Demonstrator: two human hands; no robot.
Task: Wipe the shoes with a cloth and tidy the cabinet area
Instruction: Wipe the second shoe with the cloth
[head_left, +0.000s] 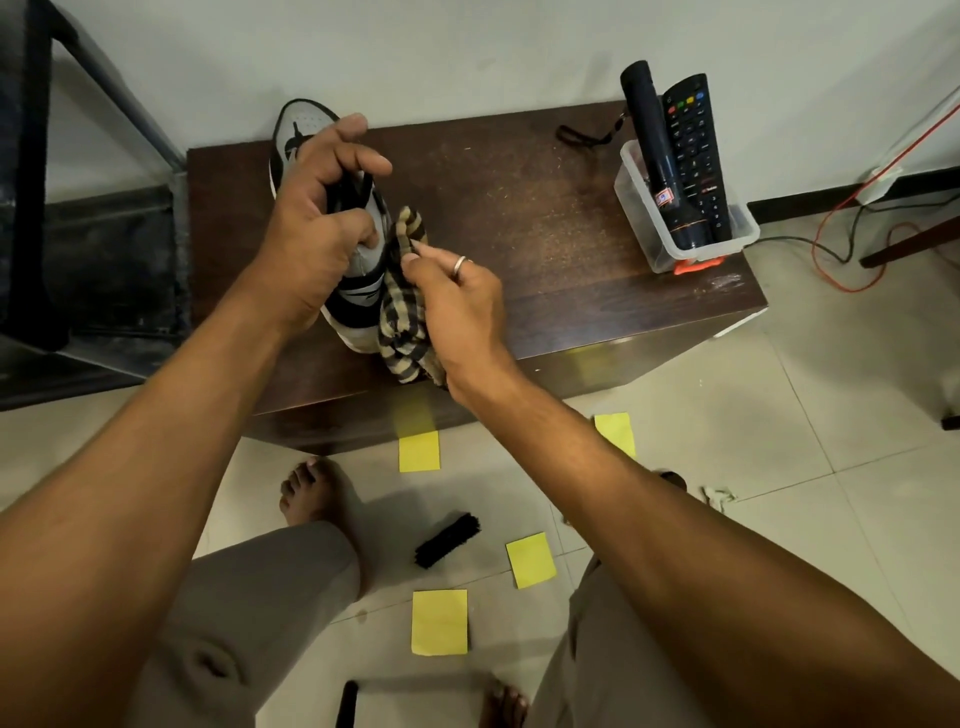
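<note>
A grey, black and white shoe is held upright over the left part of the dark wooden cabinet, in the upper middle of the frame, its toe towards the wall. Whether its heel touches the cabinet top I cannot tell. The left hand grips it from above, with fingers curled over the laces and the thumb pressed against the grey side. Just to the right of it, the right hand, a ring on one finger, pinches a striped tan and black cloth between thumb and forefinger. The cloth lies against the side of the shoe and hangs down past its sole.

At the right end of the cabinet, in the upper right of the frame, stands a clear plastic tub. It holds a black torch and a remote control, both leaning towards the wall. Red and dark cables trail over the tiled floor at the right edge.

Lower in the frame, four yellow sticky notes lie on the tiles in front of the cabinet, with a black brush among them. A bare foot stands just left of the brush
</note>
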